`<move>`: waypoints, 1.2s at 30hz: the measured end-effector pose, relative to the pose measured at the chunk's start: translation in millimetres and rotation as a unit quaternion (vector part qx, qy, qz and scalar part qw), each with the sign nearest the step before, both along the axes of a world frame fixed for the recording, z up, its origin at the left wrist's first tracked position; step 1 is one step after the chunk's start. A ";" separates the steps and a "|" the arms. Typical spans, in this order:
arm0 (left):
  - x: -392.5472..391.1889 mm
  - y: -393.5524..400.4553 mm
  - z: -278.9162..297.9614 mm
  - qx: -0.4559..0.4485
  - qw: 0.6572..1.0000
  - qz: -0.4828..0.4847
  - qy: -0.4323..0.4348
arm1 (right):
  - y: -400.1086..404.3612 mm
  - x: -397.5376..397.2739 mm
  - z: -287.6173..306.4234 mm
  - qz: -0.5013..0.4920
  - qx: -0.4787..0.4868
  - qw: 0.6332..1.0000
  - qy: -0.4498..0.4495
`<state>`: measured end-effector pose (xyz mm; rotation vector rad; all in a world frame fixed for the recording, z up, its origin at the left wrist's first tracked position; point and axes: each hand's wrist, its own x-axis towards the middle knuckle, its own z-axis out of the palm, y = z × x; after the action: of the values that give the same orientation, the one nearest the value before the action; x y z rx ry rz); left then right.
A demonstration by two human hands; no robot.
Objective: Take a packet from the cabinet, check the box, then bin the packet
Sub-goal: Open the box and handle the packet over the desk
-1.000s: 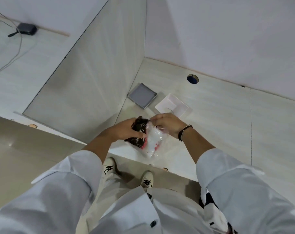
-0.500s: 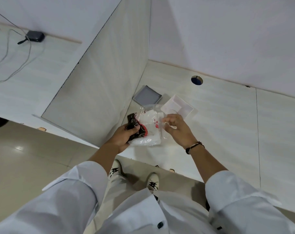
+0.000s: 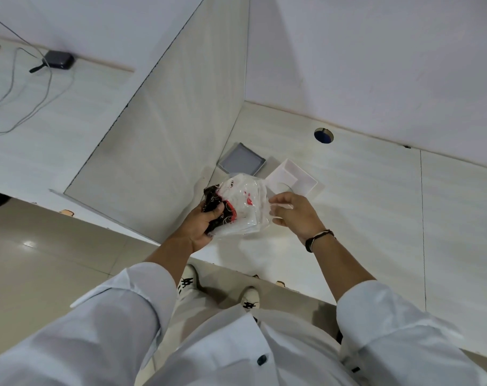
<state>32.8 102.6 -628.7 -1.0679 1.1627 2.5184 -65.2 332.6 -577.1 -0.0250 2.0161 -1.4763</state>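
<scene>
Packet (image 3: 241,207) held over the surface (image 3: 362,196), clenched in left hand (image 3: 200,227), its edge pinched by right hand (image 3: 295,215). Box (image 3: 292,178) just beyond. Checking likely under way; binning next.

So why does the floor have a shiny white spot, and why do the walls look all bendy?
In the head view, the shiny spot on the floor is glare from a lamp overhead; the wide-angle lens slants the divider panel; the clear packet glints in the left hand and right hand.
</scene>
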 end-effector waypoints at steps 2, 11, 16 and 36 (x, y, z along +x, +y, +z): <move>-0.5 0.5 -1.1 0.015 1.000 -0.008 0.003 | -0.7 -0.4 -2.2 -0.008 -0.035 0.998 -0.046; -2.2 8.8 -0.1 0.066 0.996 -0.055 0.021 | -11.5 6.0 9.0 -0.022 -0.128 0.981 -0.146; -7.0 13.4 7.6 0.089 0.992 -0.090 0.003 | -9.6 2.3 -2.0 0.054 -0.055 0.992 -0.105; -4.8 10.1 2.3 0.086 0.994 -0.066 -0.023 | 1.4 2.8 -10.3 -0.019 -0.126 0.965 -0.228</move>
<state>28.1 112.7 -626.4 -0.9668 0.9505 2.4287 -62.5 334.0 -587.4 0.2293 1.4626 -1.5848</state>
